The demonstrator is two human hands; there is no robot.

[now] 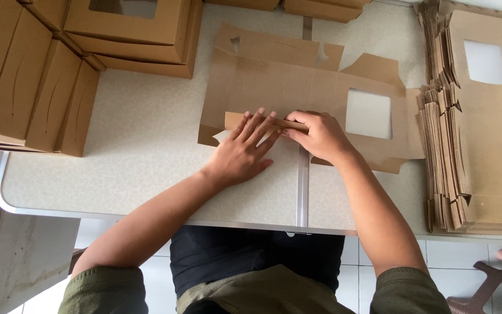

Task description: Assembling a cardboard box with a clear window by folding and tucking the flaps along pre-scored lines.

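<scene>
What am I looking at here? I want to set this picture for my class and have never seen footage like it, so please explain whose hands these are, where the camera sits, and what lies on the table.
There is no machine here. One camera sits on a person's head and looks down at their own two bare hands. The left hand lies flat, fingers spread, pressing on a narrow flap at the near edge of a flat brown cardboard box blank with a square window cut-out. The right hand pinches the same folded edge beside it. All this rests on a pale speckled table. To the right lies a stack of unfolded blanks; at the upper left stand folded brown boxes.
</scene>
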